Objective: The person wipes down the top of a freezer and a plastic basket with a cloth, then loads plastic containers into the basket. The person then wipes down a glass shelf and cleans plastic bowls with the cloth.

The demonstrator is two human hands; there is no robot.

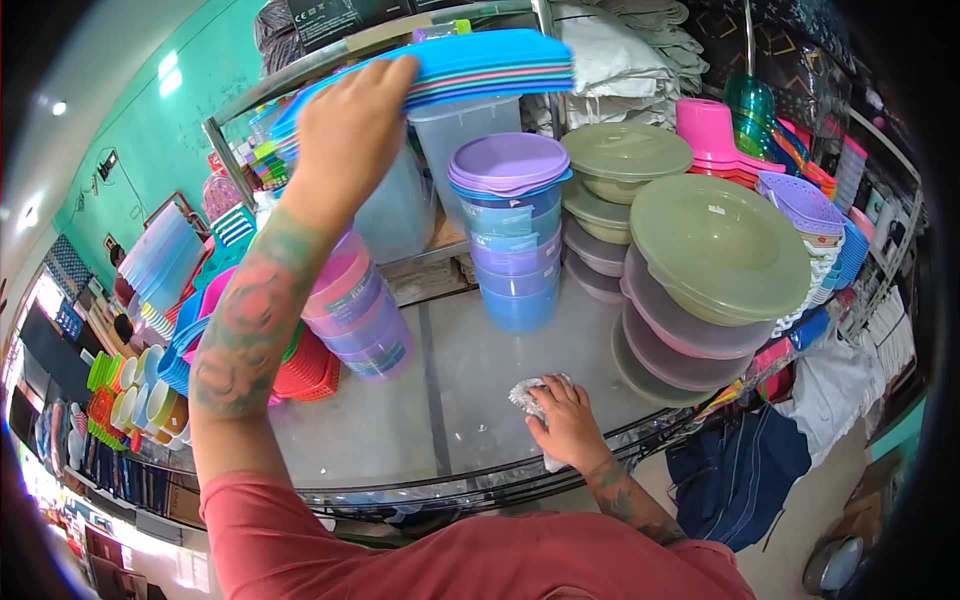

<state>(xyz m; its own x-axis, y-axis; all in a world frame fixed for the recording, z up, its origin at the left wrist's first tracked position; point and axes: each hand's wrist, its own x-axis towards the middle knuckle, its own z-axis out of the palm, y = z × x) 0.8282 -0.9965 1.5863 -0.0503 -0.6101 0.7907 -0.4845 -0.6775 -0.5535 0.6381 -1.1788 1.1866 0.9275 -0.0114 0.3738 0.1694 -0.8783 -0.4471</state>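
Note:
My left hand (350,115) is raised and closed on the near edge of a stack of flat plastic pieces (480,65), blue on top with pink and other colours showing at the edge. Whether they are lids or trays I cannot tell. Low on the counter (470,385), my right hand (568,418) presses a crumpled white cloth (524,396) against the surface, fingers over it. Behind that hand stands a column of round purple and blue tubs (518,245) topped by purple lids (510,163). Pink and purple tubs (360,310) are stacked beneath my left forearm.
Lidded green bowls (720,240) rise in a tall stack at the right, beside smaller lidded bowls (625,155). Red baskets (312,368) sit at the left. Pink dippers (710,135) and a purple basket (800,205) are farther back. Dark blue fabric (740,475) hangs below the counter's right edge.

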